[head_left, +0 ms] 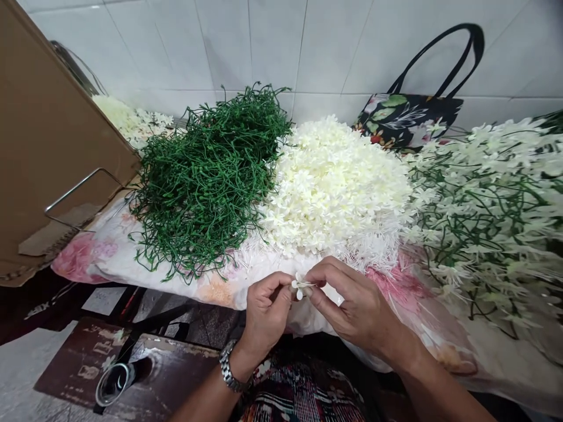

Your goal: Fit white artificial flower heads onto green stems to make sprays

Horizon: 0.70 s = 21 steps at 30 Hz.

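Observation:
My left hand and my right hand meet low in the middle of the view, both pinched on one small white artificial flower with a thin stem. A wristwatch sits on my left wrist. Just beyond my hands lies a big heap of white flower heads. A tangled pile of green plastic stems is to its left. At the right spreads a pile of green stems with white flowers fitted on them.
The piles rest on a floral cloth over a low surface. A cardboard box with a metal handle stands at the left. A black floral tote bag leans on the tiled wall. A small glass stands on the dark floor board below.

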### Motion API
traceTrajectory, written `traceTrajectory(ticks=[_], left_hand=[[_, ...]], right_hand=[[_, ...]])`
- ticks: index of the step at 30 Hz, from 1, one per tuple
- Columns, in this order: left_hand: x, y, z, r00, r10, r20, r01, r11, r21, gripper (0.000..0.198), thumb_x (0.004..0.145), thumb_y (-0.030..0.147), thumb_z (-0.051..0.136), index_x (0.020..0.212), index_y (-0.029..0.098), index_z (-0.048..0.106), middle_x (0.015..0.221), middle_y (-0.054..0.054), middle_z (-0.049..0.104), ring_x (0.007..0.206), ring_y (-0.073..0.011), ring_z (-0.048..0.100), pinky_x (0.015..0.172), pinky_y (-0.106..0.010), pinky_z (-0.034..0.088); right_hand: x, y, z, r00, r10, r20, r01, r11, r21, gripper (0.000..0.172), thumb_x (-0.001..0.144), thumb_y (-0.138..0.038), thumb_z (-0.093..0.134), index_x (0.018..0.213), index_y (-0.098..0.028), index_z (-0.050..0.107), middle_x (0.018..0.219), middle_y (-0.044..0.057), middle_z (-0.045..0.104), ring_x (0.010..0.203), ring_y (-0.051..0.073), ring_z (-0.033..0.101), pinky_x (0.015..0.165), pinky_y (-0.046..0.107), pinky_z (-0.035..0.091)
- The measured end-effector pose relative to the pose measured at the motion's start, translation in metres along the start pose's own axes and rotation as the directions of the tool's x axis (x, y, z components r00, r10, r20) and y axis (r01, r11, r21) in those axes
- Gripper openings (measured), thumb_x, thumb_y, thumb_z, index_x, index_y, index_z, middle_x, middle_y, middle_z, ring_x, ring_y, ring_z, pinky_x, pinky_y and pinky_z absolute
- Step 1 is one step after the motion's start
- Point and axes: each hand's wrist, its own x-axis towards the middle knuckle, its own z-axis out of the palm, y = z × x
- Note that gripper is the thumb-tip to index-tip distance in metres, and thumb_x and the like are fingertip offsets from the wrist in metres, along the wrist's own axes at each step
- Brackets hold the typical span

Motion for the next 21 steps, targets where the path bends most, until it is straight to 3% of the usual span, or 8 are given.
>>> traceTrajectory(ticks=[3,8,13,21], left_hand=[[-0.0007,0.0040,-0.0018,0.991,0.135,-0.018,-0.132,0.985,0.115,0.018,0.079,0.018,0.051,0.062,0.016,0.057,0.052,0.004,0.051,0.047,-0.0084,0.042,0.047,-0.019,0.034],[0.0004,0.0049,-0.0034,0.925,0.379,-0.029,-0.354,0.886,0.300,0.016,0.078,0.010,0.050,0.067,0.017,0.059,0.056,0.003,0.057,0.050,-0.0096,0.047,0.053,-0.021,0.038],[0.0012,0.0040,-0.0031,0.910,0.413,-0.036,-0.377,0.861,0.341,0.015,0.078,0.008,0.051,0.069,0.017,0.058,0.057,0.003,0.058,0.051,-0.0095,0.049,0.054,-0.021,0.038],[0.0029,0.0031,-0.0016,0.907,0.420,-0.032,-0.387,0.861,0.330,0.016,0.078,0.008,0.050,0.069,0.017,0.059,0.056,0.003,0.057,0.049,-0.0094,0.048,0.053,-0.021,0.037]], right_hand=[[0.0004,-0.0029,-0.0015,1.000,-0.012,-0.007,0.012,1.000,-0.005,0.008,0.084,-0.011,0.049,0.082,-0.016,0.055,0.071,0.003,0.056,0.067,0.013,0.055,0.059,0.026,0.046],[0.0013,-0.0059,-0.0003,0.998,-0.055,-0.036,0.053,0.997,-0.064,0.009,0.083,-0.009,0.049,0.084,-0.015,0.055,0.071,0.003,0.056,0.066,0.014,0.054,0.059,0.027,0.046],[0.0021,-0.0066,-0.0004,0.991,-0.110,-0.074,0.097,0.982,-0.161,0.011,0.082,-0.008,0.050,0.091,-0.014,0.055,0.072,0.005,0.055,0.069,0.016,0.053,0.061,0.029,0.047],[0.0022,-0.0045,0.0040,0.998,-0.065,-0.025,0.063,0.994,-0.090,0.011,0.085,-0.009,0.048,0.080,-0.015,0.056,0.068,0.003,0.055,0.066,0.014,0.052,0.057,0.027,0.045]])
